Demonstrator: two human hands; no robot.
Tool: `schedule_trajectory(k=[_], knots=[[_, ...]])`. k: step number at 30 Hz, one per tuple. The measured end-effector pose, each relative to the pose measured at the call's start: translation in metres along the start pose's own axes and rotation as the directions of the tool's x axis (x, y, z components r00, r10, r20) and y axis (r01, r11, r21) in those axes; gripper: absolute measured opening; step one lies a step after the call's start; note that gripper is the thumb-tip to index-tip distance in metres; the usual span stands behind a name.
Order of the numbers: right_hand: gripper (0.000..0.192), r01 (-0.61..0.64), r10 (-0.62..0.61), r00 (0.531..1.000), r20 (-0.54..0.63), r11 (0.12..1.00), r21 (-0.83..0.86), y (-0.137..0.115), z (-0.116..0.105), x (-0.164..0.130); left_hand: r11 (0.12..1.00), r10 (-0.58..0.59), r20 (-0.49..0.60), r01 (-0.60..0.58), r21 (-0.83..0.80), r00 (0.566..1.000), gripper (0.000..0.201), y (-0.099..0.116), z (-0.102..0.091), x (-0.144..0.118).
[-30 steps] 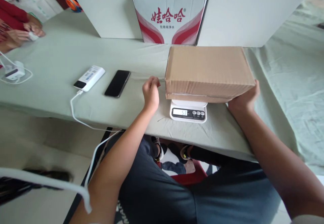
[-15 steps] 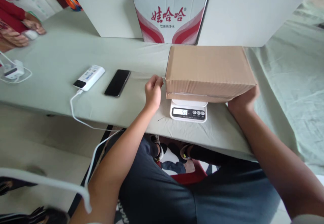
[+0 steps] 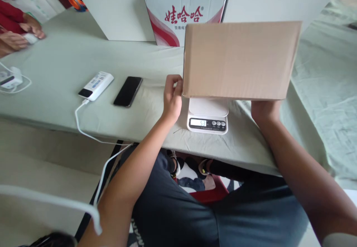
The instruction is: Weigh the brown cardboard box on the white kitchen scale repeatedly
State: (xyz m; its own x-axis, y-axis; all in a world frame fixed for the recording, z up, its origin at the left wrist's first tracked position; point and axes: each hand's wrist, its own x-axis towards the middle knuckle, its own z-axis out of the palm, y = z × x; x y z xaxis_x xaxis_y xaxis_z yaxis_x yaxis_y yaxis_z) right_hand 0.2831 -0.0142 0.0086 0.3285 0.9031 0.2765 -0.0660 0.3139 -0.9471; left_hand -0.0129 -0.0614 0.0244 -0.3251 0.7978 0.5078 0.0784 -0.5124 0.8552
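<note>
A makeshift packing or shipping workspace: a cloth-covered desk (image 3: 69, 57) carries a small digital scale (image 3: 207, 117), with a bottled-water carton (image 3: 170, 16) and white boxes (image 3: 117, 9) stacked behind.

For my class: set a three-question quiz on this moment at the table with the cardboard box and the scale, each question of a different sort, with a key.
1. True or false: the cardboard box lies flat on the scale.
2. Which lies nearest the left hand? A) phone B) power bank C) printed carton
3. Fill in: the right hand grips the box at its lower ______ corner.

Key
1. False: it is lifted and tilted, and the scale's platform shows.
2. A
3. right
</note>
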Motion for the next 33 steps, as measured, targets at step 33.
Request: schedule_trajectory(k=[33], knots=[[0.085, 0.104, -0.029, 0.859, 0.512, 0.987, -0.118, 0.035, 0.005, 0.016, 0.917, -0.396, 0.205, 0.398, 0.036, 0.895, 0.072, -0.048, 0.009, 0.053]])
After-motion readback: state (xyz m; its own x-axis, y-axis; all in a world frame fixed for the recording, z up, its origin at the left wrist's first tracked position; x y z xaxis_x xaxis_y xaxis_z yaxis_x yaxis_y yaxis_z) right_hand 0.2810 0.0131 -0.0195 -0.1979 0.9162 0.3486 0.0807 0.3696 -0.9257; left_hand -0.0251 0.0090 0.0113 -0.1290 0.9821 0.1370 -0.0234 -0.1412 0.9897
